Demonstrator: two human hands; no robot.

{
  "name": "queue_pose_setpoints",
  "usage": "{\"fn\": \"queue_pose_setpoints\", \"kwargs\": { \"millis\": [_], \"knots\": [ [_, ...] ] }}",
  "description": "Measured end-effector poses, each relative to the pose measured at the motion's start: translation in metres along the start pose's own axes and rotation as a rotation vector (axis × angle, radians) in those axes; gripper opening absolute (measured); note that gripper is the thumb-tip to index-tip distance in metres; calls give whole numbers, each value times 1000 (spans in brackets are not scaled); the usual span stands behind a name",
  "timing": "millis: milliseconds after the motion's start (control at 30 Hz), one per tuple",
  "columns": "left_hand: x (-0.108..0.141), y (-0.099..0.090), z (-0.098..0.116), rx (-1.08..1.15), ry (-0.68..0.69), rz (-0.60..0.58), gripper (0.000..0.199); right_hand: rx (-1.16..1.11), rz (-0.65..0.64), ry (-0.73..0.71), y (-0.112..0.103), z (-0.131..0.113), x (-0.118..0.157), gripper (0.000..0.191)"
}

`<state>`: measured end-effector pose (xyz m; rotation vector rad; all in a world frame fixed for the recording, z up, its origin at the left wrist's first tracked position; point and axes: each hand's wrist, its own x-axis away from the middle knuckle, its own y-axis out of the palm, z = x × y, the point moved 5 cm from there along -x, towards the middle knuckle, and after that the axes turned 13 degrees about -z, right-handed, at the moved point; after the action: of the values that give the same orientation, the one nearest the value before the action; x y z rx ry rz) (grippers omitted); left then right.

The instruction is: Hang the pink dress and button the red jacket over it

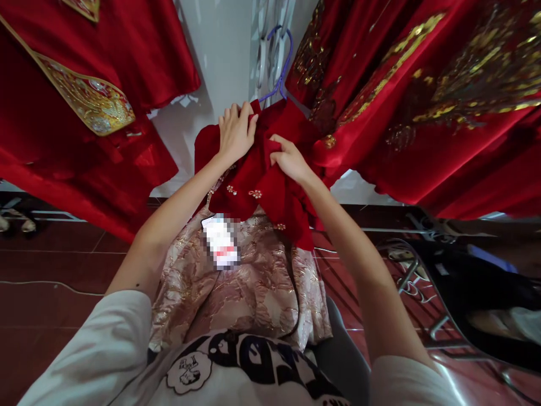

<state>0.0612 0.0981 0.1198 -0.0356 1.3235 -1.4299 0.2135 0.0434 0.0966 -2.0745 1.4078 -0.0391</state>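
Note:
A dark red garment [270,197] hangs from a purple hanger [276,82], its lower part falling over my lap. Flower-shaped beaded ornaments [255,194] decorate its front. My left hand [237,131] is at the upper left of the garment, fingers curled over the cloth near the collar; the fingertips are partly hidden. On the other side, my right hand [289,160] pinches an edge of the same cloth between thumb and fingers. Below, a pink-gold brocade garment [253,270] covers my lap. A lit phone [220,242] rests on the brocade, its screen blurred out.
Red satin garments with gold embroidery [95,107] hang at the left, and more with gold sequins [422,101] at the right. A black-seated chair [477,293] with metal legs stands at the right. A cable [54,285] runs across the red tile floor [54,310].

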Motion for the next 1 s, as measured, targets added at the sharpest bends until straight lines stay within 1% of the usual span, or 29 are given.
{"fn": "queue_pose_setpoints", "kwargs": {
  "millis": [33,100,167,200,267,333,367,433,500,600,700,833,900,1000],
  "knots": [
    [1,-3,-1,11,-14,-5,36,19,1,-8,2,4,3,15],
    [7,-6,-1,46,-51,16,35,61,16,-18,-1,12,10,16],
    [19,-5,3,86,-60,17,39,87,41,-21,-8,20,16,17],
    [25,-1,6,112,-45,-18,42,90,55,-22,-10,23,19,18],
    [38,12,13,196,10,-150,48,87,78,-31,-10,28,20,17],
    [46,24,18,311,53,-271,51,92,84,-56,-4,30,17,17],
    [48,28,18,369,55,-298,52,97,77,-76,1,29,15,18],
    [48,32,14,470,11,-285,50,90,51,-123,13,25,12,23],
    [47,31,8,557,-76,-254,47,50,18,-156,22,20,12,30],
    [51,30,2,642,-179,-274,34,-13,15,-133,25,13,17,35],
    [58,25,6,615,-155,-284,17,-21,74,-89,19,6,23,38],
    [68,21,14,476,-76,-224,16,-2,120,-96,14,2,26,40],
    [70,21,15,430,-66,-207,13,6,136,-99,13,3,25,39],
    [69,23,13,433,-70,-213,6,14,175,-85,12,7,27,35]
  ]
}}
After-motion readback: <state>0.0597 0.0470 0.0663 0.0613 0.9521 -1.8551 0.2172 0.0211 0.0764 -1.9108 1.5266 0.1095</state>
